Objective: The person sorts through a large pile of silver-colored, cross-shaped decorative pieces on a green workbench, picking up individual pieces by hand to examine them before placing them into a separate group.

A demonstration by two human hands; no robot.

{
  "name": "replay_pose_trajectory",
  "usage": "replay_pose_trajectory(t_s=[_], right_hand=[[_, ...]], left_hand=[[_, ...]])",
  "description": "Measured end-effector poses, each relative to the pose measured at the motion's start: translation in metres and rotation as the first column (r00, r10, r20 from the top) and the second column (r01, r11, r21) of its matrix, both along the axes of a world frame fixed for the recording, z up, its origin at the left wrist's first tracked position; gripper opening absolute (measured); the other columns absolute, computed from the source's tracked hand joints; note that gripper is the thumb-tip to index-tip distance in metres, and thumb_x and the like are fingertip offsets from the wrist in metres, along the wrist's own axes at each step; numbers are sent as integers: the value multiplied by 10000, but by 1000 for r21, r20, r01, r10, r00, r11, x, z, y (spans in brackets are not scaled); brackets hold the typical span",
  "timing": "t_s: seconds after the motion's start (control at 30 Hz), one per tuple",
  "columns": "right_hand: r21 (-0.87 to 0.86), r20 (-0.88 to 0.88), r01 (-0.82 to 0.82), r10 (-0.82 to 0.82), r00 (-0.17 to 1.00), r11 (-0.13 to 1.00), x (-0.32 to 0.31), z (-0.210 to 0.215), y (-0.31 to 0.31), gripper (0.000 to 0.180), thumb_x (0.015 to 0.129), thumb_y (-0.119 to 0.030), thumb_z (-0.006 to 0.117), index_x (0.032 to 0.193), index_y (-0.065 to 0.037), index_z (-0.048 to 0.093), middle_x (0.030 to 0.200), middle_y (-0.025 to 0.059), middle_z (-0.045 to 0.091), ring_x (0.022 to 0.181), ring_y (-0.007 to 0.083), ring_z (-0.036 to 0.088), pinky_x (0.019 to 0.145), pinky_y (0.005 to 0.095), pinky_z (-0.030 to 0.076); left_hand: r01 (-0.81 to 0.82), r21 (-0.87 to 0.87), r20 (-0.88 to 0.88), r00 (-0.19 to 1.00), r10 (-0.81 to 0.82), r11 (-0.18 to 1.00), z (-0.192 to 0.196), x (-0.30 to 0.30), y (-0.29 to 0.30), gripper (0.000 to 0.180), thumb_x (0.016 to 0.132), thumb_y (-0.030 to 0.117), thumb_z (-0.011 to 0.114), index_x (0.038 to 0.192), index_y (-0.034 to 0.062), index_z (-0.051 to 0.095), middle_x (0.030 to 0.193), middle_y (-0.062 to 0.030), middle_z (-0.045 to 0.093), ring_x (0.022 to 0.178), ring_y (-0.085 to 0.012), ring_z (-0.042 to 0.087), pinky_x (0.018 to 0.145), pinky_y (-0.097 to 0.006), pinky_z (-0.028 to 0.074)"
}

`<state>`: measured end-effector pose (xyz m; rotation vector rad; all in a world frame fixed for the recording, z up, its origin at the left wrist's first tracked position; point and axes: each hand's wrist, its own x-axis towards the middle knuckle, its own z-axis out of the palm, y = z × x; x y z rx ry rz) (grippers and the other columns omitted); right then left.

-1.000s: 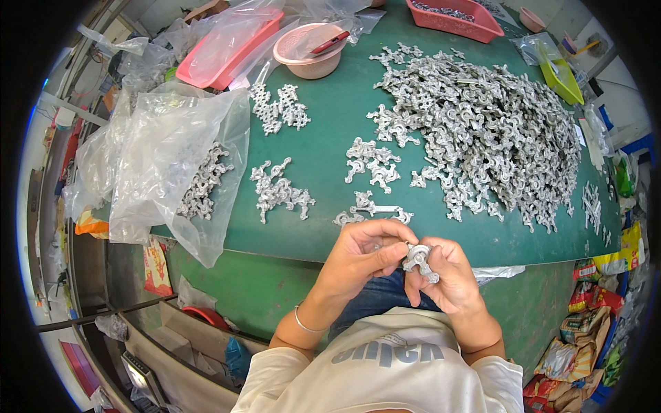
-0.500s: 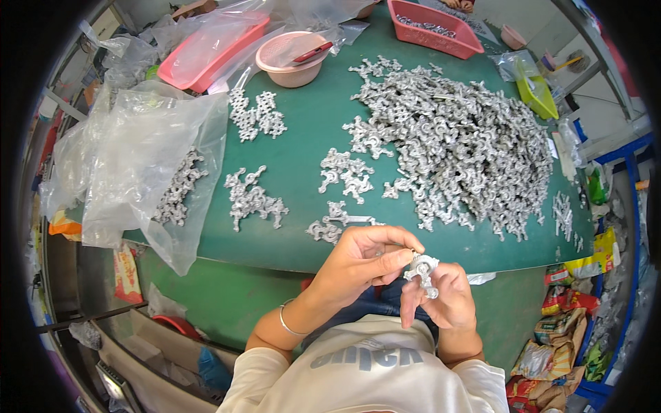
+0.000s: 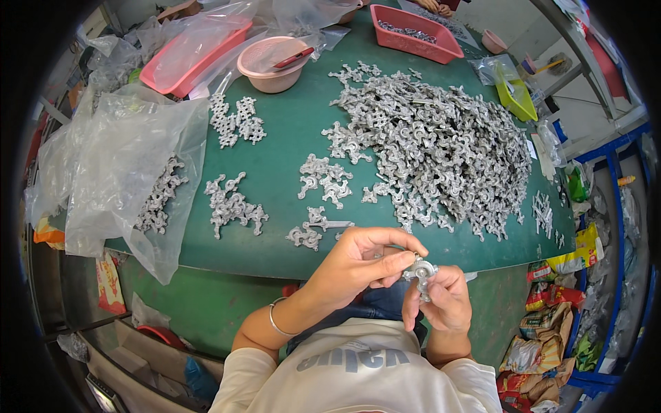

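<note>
Near my body, just past the table's front edge, both hands meet on one grey metal casting [image 3: 421, 270] with a round ring and short arms. My left hand [image 3: 372, 258] pinches its upper left side between thumb and fingertips. From below, the fingers of my right hand [image 3: 444, 299] close around its lower end. Closest to the hands on the table lie several loose castings [image 3: 304, 237], along with a straight grey metal piece [image 3: 337, 224]. A large heap of similar castings [image 3: 441, 144] covers the right half of the green table [image 3: 275, 165].
Smaller groups of castings [image 3: 234, 206] lie left of the heap, some under a clear plastic bag [image 3: 131, 151]. Farther back are a pink bowl [image 3: 265, 76] with a red-edged item, pink trays [image 3: 420, 45] and a yellow-green tray [image 3: 516, 96]. Another person's hands [image 3: 437, 7] show at the far edge.
The table and its contents have shifted slightly left in the picture. The casting has turned a little between my hands, and my right fingers have closed in on its lower end.
</note>
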<state>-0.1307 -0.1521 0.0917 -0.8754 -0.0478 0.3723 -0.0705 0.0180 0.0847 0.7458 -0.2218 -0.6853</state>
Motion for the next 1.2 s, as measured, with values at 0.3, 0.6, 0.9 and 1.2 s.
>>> replay_pose_trajectory(t_s=[0.3,0.6,0.9,1.2], right_hand=[[-548,233,351,-264,936,760,-3,7,12,99,713,91,639,759,55,559,675,100,615,569,112,601,509,203,468],[-724,387,406,-160,908,558,7,-14,22,115,707,-15,694,764,24,602,647,53,620,549,70,571,498,187,432],[-796,602,593,51,797,126,83,-76,3,213,727,1,619,939,3,600,787,106,610,661,216,565,591,305,438],[-648,721,758,261,641,-71,119,-96,6,95,692,-3,605,775,-29,564,810,90,562,808,275,502,724,371,394]], left_hand=[[-128,156,311,948,74,979,-7,-4,7,221,799,13,552,1011,-39,593,928,-78,560,579,-69,462,517,-200,393],[-217,276,222,962,158,936,-20,-9,19,192,804,51,589,987,-2,618,778,-17,582,573,-41,464,500,-179,383],[-829,556,812,530,245,-52,-61,33,135,123,777,16,561,862,-56,613,722,-122,593,612,-186,553,584,-291,434],[-895,301,953,295,71,-328,-65,33,124,148,780,-7,550,917,-22,605,796,-145,565,724,-285,551,687,-331,434]])
